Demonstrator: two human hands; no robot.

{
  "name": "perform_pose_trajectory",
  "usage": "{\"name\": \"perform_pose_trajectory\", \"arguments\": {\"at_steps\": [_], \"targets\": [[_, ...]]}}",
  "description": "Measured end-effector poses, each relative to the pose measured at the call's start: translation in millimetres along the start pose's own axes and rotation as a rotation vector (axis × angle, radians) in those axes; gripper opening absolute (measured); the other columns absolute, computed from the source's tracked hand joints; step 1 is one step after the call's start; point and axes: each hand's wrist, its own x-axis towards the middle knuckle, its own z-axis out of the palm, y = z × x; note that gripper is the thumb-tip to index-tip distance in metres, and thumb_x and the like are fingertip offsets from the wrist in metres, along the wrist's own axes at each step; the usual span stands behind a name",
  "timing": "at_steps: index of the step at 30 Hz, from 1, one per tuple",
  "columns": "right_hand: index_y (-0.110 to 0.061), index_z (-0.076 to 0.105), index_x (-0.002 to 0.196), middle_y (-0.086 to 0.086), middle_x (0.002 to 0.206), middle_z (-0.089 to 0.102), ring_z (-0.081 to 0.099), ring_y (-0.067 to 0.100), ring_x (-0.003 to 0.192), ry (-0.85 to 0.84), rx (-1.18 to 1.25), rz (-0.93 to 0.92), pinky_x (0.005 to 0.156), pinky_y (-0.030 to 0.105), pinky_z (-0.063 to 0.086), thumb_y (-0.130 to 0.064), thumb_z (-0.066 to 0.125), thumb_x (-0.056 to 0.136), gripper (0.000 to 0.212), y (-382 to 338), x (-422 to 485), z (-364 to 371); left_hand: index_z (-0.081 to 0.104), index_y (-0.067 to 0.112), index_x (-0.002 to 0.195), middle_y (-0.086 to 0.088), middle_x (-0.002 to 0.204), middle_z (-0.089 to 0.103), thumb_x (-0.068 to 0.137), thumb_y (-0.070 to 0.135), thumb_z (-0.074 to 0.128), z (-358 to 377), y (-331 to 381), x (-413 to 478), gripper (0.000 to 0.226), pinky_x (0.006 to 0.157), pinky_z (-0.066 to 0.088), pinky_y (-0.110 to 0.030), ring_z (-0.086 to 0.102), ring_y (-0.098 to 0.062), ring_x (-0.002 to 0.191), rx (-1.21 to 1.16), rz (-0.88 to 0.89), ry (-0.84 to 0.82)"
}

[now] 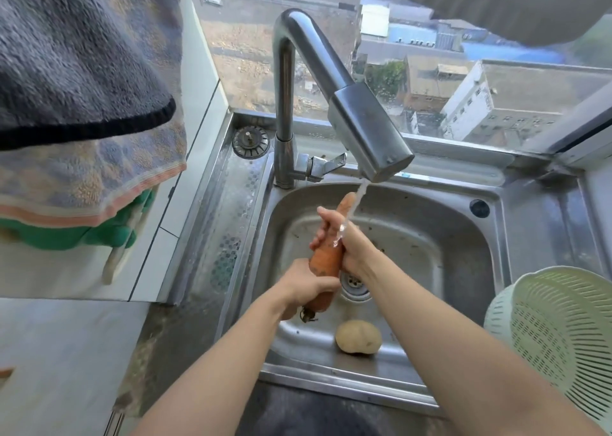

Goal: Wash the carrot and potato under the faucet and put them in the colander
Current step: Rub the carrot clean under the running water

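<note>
Over the sink [470, 247], both hands grip the carrot [326, 260]: left hand [306, 286] low, right hand [344, 240] higher.

carrots: 1 [326, 260], held over the basin
potatoes: 1 [358, 337], on basin floor
hands: 2, left hand [306, 285] + right hand [344, 243], both on the carrot
faucets: 1 [331, 94], w/ 1 lever handle [329, 164]
water streams: 1 [352, 208]
sinks: 1 basin [463, 253], 1 drain [354, 283]
loose strainer plugs: 1 [250, 141], on ledge by faucet base
colanders: 1 [556, 333], right of sink
hanging towels/cloths: approx 3 [82, 71], layers overlap so can't tell exactly
</note>
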Motion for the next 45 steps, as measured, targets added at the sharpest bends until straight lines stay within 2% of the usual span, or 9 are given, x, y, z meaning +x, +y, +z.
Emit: {"name": "perform_pose_trajectory", "arguments": {"at_steps": [3,7,14,20,23,27,33,40,45], "targets": [[-0.015,0.054,0.069,0.003,0.049,0.051,0.052,0.018,0.043,0.122,0.111,0.018,0.055,0.029,0.049,-0.021,0.062,0.086,0.02,3,4,0,0.057,0.008,0.074,-0.007,0.06,0.056,0.07,0.003,0.069,4,-1,2,0.014,0.053,0.042,-0.03,0.053,-0.021,0.053,-0.016,0.011,-0.007],[-0.017,0.055,0.088,0.012,0.076,0.068,0.07,0.03,0.072,0.491,-0.121,-0.196,0.076,0.044,0.058,-0.041,0.07,0.073,0.031,21,8,9,0.062,0.012,0.093,-0.006,0.082,0.069,0.068,0.036,0.072,20,-4,7,0.036,0.061,0.042,-0.032,0.062,-0.026,0.073,0.505,0.077,0.427],[-0.018,0.052,0.048,-0.001,0.043,0.044,0.048,0.014,0.043,-0.183,0.137,-0.007,0.062,0.03,0.048,-0.016,0.051,0.092,0.043,-7,-8,-9,0.058,0.005,0.089,-0.016,0.074,0.058,0.067,0.004,0.07,-9,-8,1,0.026,0.063,0.049,-0.037,0.057,-0.029,0.073,-0.079,0.014,-0.241],[-0.01,0.061,0.101,0.011,0.081,0.071,0.068,0.026,0.076,0.511,-0.015,-0.244,0.084,0.04,0.054,-0.048,0.065,0.071,0.049,15,3,12,0.058,0.017,0.09,-0.003,0.083,0.069,0.064,0.042,0.073,16,-5,9,0.039,0.064,0.043,-0.03,0.064,-0.026,0.077,0.571,0.14,0.472],[-0.011,0.057,0.074,0.004,0.051,0.06,0.061,0.019,0.05,0.245,-0.043,-0.167,0.065,0.033,0.052,-0.027,0.067,0.086,0.023,2,-3,6,0.059,0.012,0.085,-0.001,0.066,0.065,0.061,0.021,0.075,2,-7,9,0.03,0.06,0.048,-0.034,0.06,-0.022,0.059,0.176,0.1,0.162],[-0.017,0.048,0.047,0.001,0.043,0.044,0.049,0.016,0.044,-0.233,0.1,-0.03,0.061,0.029,0.05,-0.013,0.053,0.091,0.044,-11,-18,-4,0.057,0.005,0.095,-0.012,0.077,0.06,0.068,0.007,0.072,-16,-14,-2,0.03,0.062,0.051,-0.033,0.059,-0.026,0.07,-0.087,0.027,-0.34],[-0.011,0.059,0.076,0.009,0.066,0.065,0.061,0.022,0.064,0.524,0.117,-0.166,0.076,0.038,0.052,-0.029,0.072,0.08,0.023,1,-6,12,0.059,0.021,0.1,0.002,0.093,0.066,0.068,0.04,0.076,17,-11,9,0.041,0.069,0.045,-0.03,0.059,-0.018,0.081,0.549,0.279,0.56],[-0.02,0.046,0.048,-0.004,0.04,0.045,0.049,0.01,0.039,-0.24,0.186,-0.027,0.053,0.023,0.048,-0.031,0.059,0.093,0.048,-27,-24,-8,0.061,0.006,0.102,-0.019,0.09,0.063,0.069,0.013,0.074,-17,-7,0,0.036,0.075,0.044,-0.046,0.059,-0.034,0.083,-0.036,-0.052,-0.422],[-0.017,0.046,0.059,-0.002,0.039,0.044,0.044,0.013,0.033,0.374,0.389,-0.094,0.047,0.024,0.045,-0.032,0.069,0.086,0.038,-11,-7,3,0.062,0.023,0.094,-0.001,0.083,0.069,0.063,0.044,0.074,4,-11,5,0.04,0.07,0.052,-0.035,0.063,-0.023,0.074,0.54,0.214,0.35]]}}
